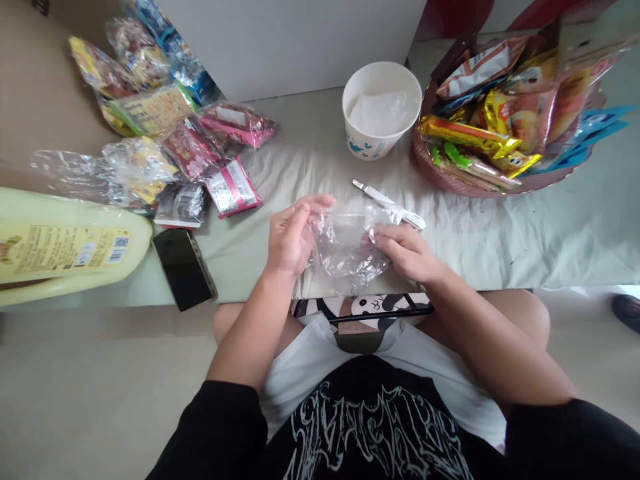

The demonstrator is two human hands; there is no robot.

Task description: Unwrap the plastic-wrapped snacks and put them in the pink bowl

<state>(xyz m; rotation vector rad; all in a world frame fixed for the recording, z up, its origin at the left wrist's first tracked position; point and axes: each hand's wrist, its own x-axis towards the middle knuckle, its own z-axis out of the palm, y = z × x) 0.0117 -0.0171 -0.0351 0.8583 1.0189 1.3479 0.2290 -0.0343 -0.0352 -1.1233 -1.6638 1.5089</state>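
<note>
A crumpled clear plastic bag [345, 250] is spread between my two hands at the table's near edge. My right hand [407, 252] pinches its right side between thumb and fingers. On the other side, my left hand [293, 237] curls loosely around the bag's left edge, thumb raised and fingertips pointing away from me; some of its fingers are hidden behind the plastic. Just beyond the bag lies a white-handled utility knife [387, 201], slanted, its lower end close to my right hand. A white paper tub [373, 143] with clear plastic inside stands farther back.
At right, a pink basket [460, 183] holds packaged snacks. Several wrapped snacks [193, 147] are piled at left, near a dark phone [184, 270] and a large yellow bottle [75, 247]. A white panel [295, 47] rises behind the cloth-covered table [565, 237].
</note>
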